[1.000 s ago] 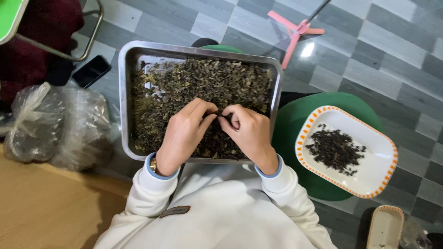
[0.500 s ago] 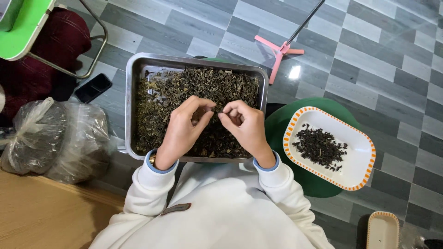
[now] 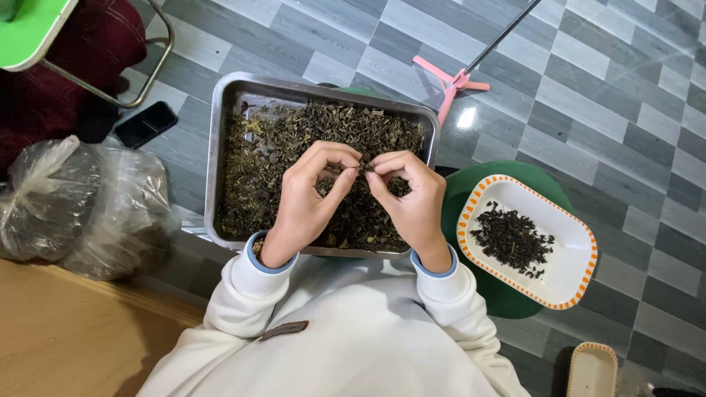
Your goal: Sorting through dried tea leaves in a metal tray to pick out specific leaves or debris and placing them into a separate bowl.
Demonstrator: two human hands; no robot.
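Fingertips of the left hand and right hand are pinched together on a small dark leaf piece, held midway between them directly above the metal tray of dried leaves, equally near both.

Rectangular stainless-steel tray sits level in front of the person, long side across the view, filled nearly edge to edge with a loose layer of dark green-brown dried leaves; bare metal shows only at the far left corner. One small dark leaf piece is pinched above the tray middle between the fingertips of left hand and right hand, fingers curled, tips almost touching.
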